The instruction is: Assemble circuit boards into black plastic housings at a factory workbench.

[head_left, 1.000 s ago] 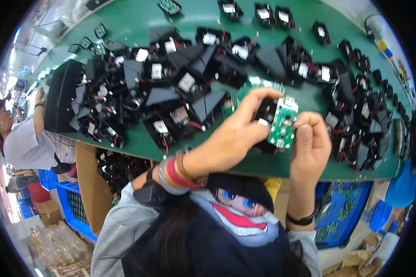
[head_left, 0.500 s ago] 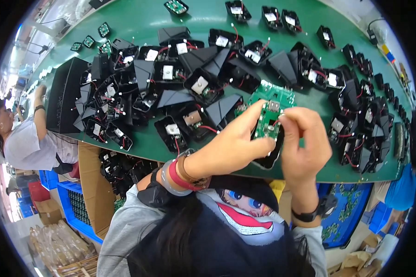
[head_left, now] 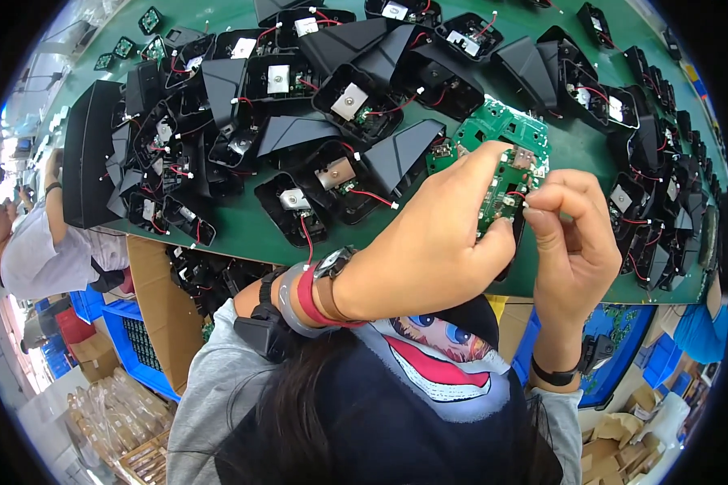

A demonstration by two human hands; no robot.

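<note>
My left hand (head_left: 441, 230) grips a green circuit board (head_left: 495, 202) between thumb and fingers, in front of my chest over the table's near edge. A metal socket (head_left: 523, 158) sits at the board's far end. Thumb and forefinger of my right hand (head_left: 576, 226) are pinched at the board's right side, on the end of a thin red wire (head_left: 514, 194) with a small pale plug, partly hidden by the fingertips. Behind the held board lie more green boards (head_left: 505, 121). Beneath my hands a dark housing shows only in part.
Many black plastic housings (head_left: 349, 103) with red wires crowd the green table (head_left: 243, 230), left and right. A long black box (head_left: 89, 153) stands at the left. Beside it sits another person (head_left: 44, 250). Below the edge are a cardboard box (head_left: 160, 299) and blue trays (head_left: 141, 356).
My view has moved nearer the table, so the housings look larger and higher. Both hands now appear farther right in the picture, still together at the board.
</note>
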